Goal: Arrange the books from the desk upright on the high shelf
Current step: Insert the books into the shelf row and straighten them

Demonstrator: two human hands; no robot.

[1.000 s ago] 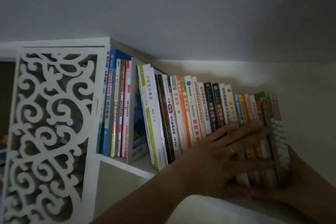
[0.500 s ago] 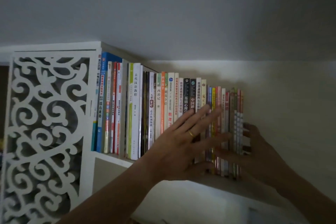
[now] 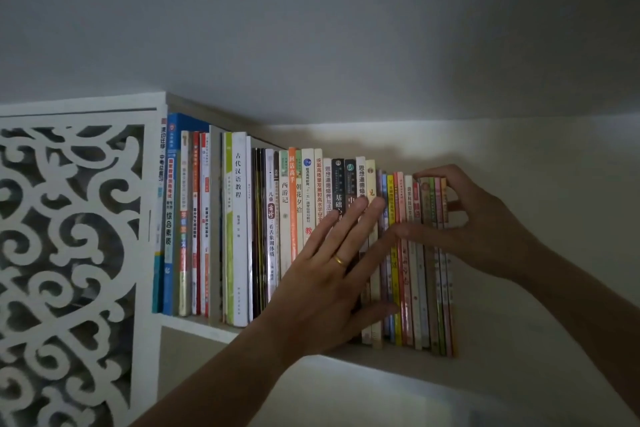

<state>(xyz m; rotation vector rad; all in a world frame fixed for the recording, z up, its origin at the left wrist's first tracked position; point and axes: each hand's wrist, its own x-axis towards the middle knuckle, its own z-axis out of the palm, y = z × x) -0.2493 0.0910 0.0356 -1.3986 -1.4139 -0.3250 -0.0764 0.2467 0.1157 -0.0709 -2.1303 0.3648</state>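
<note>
Hands: two in view. Left hand (image 3: 332, 274) lies flat on the spines, fingers (image 3: 372, 206) straight and slightly spread, a gold ring (image 3: 339, 259) on one. Right hand (image 3: 474, 218) has its fingers curled over the top of the end books, thumb pressed on the spines, pinching that thin group.
Books: one row (image 3: 242, 229) standing upright on the shelf (image 3: 194, 322); roughly thirty-five spines, exact count uncertain in the dim light.
Row position: tall books run left of the left fingers; thin books (image 3: 420, 274) sit between the two hands and under the right fingers, ending the row.
Panel: one white fretwork panel (image 3: 69, 253), far left of the left fingers, cut off by the frame edge.
Hidden: lower spines behind the left palm; tops of the end books under the right fingers.
Hard to read: thin-book titles, too small and dark.
Legible writing: 古代汉语教程 on white book (image 3: 239, 236); 西游记 (image 3: 284, 218); 朝花夕拾 (image 3: 299, 198); 综合素质 (image 3: 168, 229).
Below shelf: pale object (image 3: 381, 402), blurred, unidentified.
</note>
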